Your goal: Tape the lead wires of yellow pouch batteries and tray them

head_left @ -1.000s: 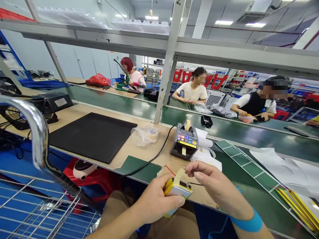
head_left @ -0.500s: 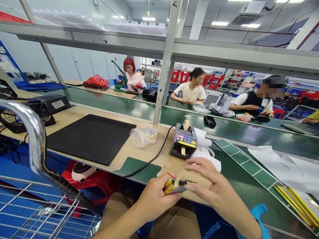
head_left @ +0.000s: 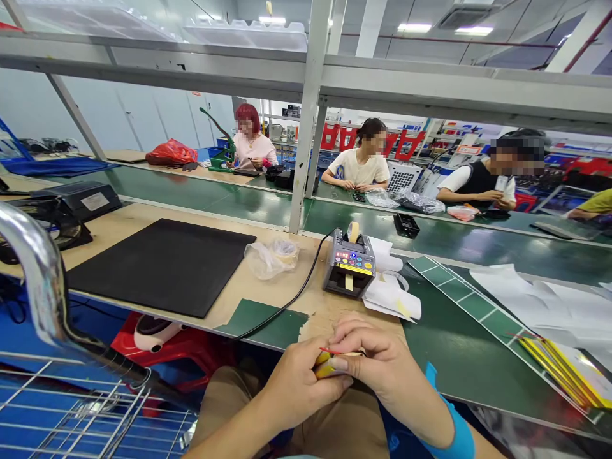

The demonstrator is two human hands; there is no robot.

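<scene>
My left hand is wrapped round a small yellow pack with a red wire, held above my lap at the table's front edge. My right hand closes over the pack's right end, its thumb and fingers pressed on it. Fingers hide much of the pack. Just beyond the hands stands a grey tape dispenser, a short piece of tape sticking out of its front slot.
A black mat and a crumpled plastic bag lie left of the dispenser. More yellow packs rest at right. A chrome cart handle rises at left. Three people sit across the green bench.
My right hand has moved left and down onto the pack, its fingers now closed. The tape strip that stood up from the pack is hidden or pressed down. The view has shifted slightly.
</scene>
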